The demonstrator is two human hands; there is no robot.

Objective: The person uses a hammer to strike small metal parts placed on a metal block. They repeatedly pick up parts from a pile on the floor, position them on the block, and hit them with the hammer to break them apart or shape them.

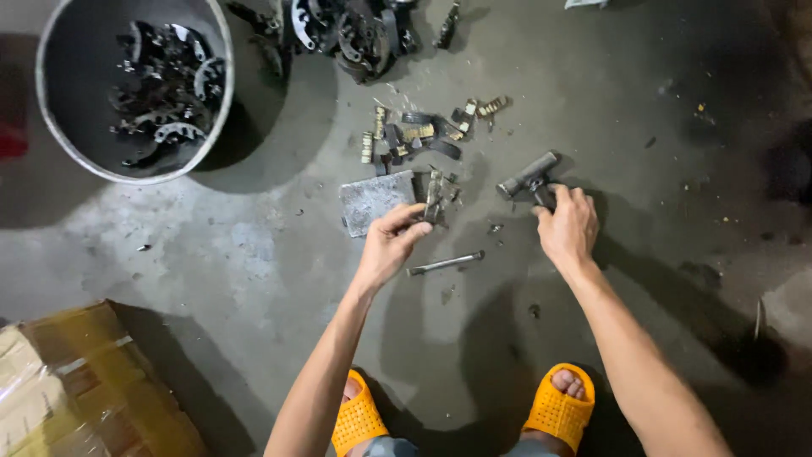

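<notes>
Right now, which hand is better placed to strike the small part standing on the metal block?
The right hand: it grips the hammer just beside the metal block. The left hand is busy pinching the small part upright there.

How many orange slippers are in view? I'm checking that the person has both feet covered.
2: one slipper bottom centre-left, the other slipper bottom centre-right, each on a foot.

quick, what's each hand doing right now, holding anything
Left hand: closed on a small dark metal piece at the edge of the grey metal block.
Right hand: closed around the handle of the hammer.
</notes>
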